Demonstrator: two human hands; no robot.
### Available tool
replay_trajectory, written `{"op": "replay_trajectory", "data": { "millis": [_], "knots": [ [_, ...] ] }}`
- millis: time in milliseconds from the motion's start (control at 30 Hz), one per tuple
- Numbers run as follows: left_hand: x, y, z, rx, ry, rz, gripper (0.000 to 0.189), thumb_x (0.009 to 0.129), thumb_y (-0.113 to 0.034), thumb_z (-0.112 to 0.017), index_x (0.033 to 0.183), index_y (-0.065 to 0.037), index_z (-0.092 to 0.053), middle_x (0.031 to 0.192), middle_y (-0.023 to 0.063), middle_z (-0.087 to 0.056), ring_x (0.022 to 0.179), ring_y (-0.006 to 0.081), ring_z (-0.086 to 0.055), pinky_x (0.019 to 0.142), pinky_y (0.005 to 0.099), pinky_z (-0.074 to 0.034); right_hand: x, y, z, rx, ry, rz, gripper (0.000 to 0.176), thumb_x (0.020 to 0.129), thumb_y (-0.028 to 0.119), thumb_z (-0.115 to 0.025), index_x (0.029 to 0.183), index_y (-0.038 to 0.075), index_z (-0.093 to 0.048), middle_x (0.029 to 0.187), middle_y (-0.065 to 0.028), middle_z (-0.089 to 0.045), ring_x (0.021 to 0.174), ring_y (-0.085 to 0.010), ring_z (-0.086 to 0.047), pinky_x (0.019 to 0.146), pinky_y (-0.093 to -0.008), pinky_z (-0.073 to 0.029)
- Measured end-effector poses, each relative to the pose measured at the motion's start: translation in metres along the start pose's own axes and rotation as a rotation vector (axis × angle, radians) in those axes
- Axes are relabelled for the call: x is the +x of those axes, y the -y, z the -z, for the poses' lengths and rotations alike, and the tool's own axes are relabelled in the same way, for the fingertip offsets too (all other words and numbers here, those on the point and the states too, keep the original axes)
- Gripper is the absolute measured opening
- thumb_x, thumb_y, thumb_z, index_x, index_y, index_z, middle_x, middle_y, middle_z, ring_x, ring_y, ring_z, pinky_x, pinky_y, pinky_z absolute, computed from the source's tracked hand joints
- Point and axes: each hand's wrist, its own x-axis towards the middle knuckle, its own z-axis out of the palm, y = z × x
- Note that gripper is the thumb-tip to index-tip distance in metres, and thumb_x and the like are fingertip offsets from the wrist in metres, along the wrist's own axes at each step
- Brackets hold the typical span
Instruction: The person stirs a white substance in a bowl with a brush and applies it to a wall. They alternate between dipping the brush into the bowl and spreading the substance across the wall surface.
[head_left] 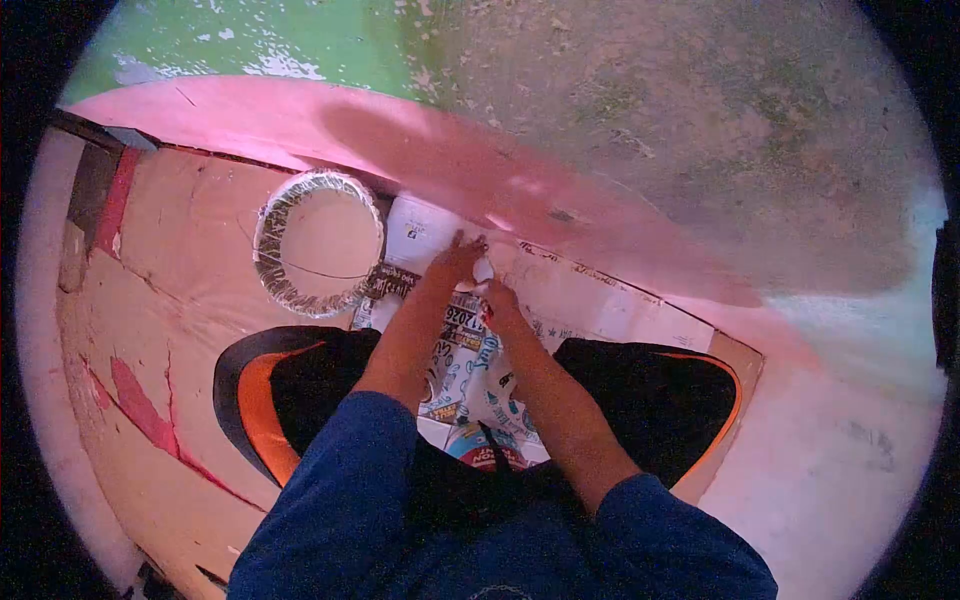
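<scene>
Close together, my two hands are at work over a spread of printed plastic packaging (465, 345) between my knees. My left hand (458, 262) reaches furthest forward, its fingers bent around a small white piece (484, 271). Just below and to the right, my right hand (502, 304) is closed near that same piece; its fingertips are too small and dim to show what they pinch. Crumpled plastic with blue lettering (490, 375) hangs or lies beneath the right hand. Nearer my lap is a blue and red printed packet (485, 447).
To the left stands a round basket (268, 245) with a whitish wrapped rim. Cardboard sheets (190, 300) cover the floor, and a white printed box panel (415, 232) lies by the wall. The pink and green painted wall (300, 115) rises ahead, and my bent knees flank the packaging.
</scene>
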Motion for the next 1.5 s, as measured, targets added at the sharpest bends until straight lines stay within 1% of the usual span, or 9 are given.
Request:
{"op": "replay_trajectory", "data": {
  "millis": [100, 200, 400, 533, 700, 900, 1000, 1300, 1500],
  "knots": [
    [0.010, 0.003, -0.009, 0.035, 0.008, -0.062, 0.093, 0.051, -0.049, -0.066, 0.126, -0.007, -0.029, 0.134, 0.0091, -0.020, 0.124, 0.0209, -0.020, 0.101, 0.0467, -0.004, 0.007, 0.004, 0.005, -0.229, -0.098, 0.133, 0.014, 0.074, 0.021, -0.052, 0.071, 0.008, -0.049, 0.054, -0.0029, -0.041, 0.044, -0.0147, -0.041, 0.037, -0.0317, -0.032],
    [-0.003, -0.009, 0.009, 0.010, 0.019, 0.019, 0.092, 0.051, -0.045, -0.068, 0.125, -0.006, -0.029, 0.134, 0.0092, -0.021, 0.124, 0.0205, -0.018, 0.101, 0.0468, -0.004, -0.086, 0.015, -0.009, -0.442, -0.214, 0.788, 0.015, 0.072, 0.020, -0.052, 0.071, 0.006, -0.050, 0.054, -0.0036, -0.042, 0.041, -0.0159, -0.041, 0.036, -0.0309, -0.034],
    [-0.016, -0.015, 0.030, 0.027, -0.004, 0.027, 0.087, 0.053, -0.041, -0.068, 0.123, -0.006, -0.032, 0.134, 0.0078, -0.022, 0.125, 0.0197, -0.018, 0.101, 0.0468, -0.004, -0.105, -0.002, 0.000, -0.023, -0.137, -0.002, 0.010, 0.071, 0.016, -0.050, 0.069, 0.007, -0.049, 0.053, -0.0035, -0.043, 0.039, -0.0131, -0.040, 0.032, -0.0274, -0.029],
    [-0.015, -0.018, 0.017, -0.008, -0.048, 0.011, 0.086, 0.054, -0.040, -0.067, 0.123, -0.005, -0.032, 0.134, 0.0079, -0.023, 0.124, 0.0214, -0.018, 0.101, 0.0471, -0.004, -0.044, -0.008, 0.008, -0.175, -0.015, 0.318, 0.010, 0.071, 0.016, -0.051, 0.068, 0.007, -0.049, 0.051, -0.0032, -0.041, 0.038, -0.0121, -0.038, 0.031, -0.0266, -0.025],
    [0.022, 0.002, -0.037, -0.048, -0.129, 0.054, 0.081, 0.058, -0.040, -0.064, 0.124, -0.005, -0.031, 0.133, 0.0071, -0.023, 0.124, 0.0233, -0.019, 0.101, 0.0493, -0.004, -0.016, 0.013, -0.003, -0.075, -0.099, 0.019, 0.012, 0.068, 0.017, -0.055, 0.067, 0.006, -0.049, 0.049, -0.0035, -0.040, 0.036, -0.0132, -0.036, 0.031, -0.0269, -0.025],
    [0.044, 0.021, -0.107, 0.369, -0.861, -0.134, 0.082, 0.058, -0.036, -0.067, 0.127, -0.012, -0.028, 0.135, 0.0029, -0.020, 0.125, 0.0219, -0.016, 0.100, 0.0514, -0.001, -0.071, 0.045, -0.018, 0.037, -0.121, 0.322, 0.015, 0.067, 0.019, -0.056, 0.068, 0.006, -0.050, 0.058, -0.0039, -0.043, 0.041, -0.0122, -0.039, 0.035, -0.0243, -0.028],
    [-0.001, -0.010, -0.009, -0.157, -0.011, 0.140, 0.087, 0.055, -0.035, -0.070, 0.127, -0.015, -0.026, 0.137, 0.0019, -0.014, 0.125, 0.0349, -0.006, 0.096, 0.0550, -0.018, -0.190, 0.076, -0.034, 0.169, -0.237, 0.417, 0.013, 0.071, 0.020, -0.053, 0.071, 0.007, -0.052, 0.058, -0.0024, -0.043, 0.042, -0.0111, -0.040, 0.035, -0.0239, -0.028],
    [-0.043, -0.052, 0.059, -0.275, 0.035, 0.272, 0.084, 0.062, -0.041, -0.063, 0.130, -0.016, -0.019, 0.138, 0.0001, -0.005, 0.124, 0.0369, 0.000, 0.092, 0.0587, -0.019, -0.138, 0.019, 0.030, 0.310, 0.053, -0.026, 0.022, 0.081, 0.030, -0.046, 0.070, 0.011, -0.045, 0.054, 0.0006, -0.039, 0.037, -0.0082, -0.033, 0.031, -0.0204, -0.027],
    [-0.036, -0.045, 0.052, -0.315, -0.007, 0.295, 0.083, 0.062, -0.044, -0.061, 0.129, -0.014, -0.022, 0.137, 0.0004, -0.008, 0.124, 0.0378, 0.000, 0.092, 0.0605, -0.017, -0.075, 0.037, 0.020, 0.157, -0.073, 0.036, 0.023, 0.082, 0.032, -0.045, 0.070, 0.012, -0.045, 0.054, -0.0006, -0.040, 0.036, -0.0090, -0.032, 0.030, -0.0204, -0.027]
  ]
}}
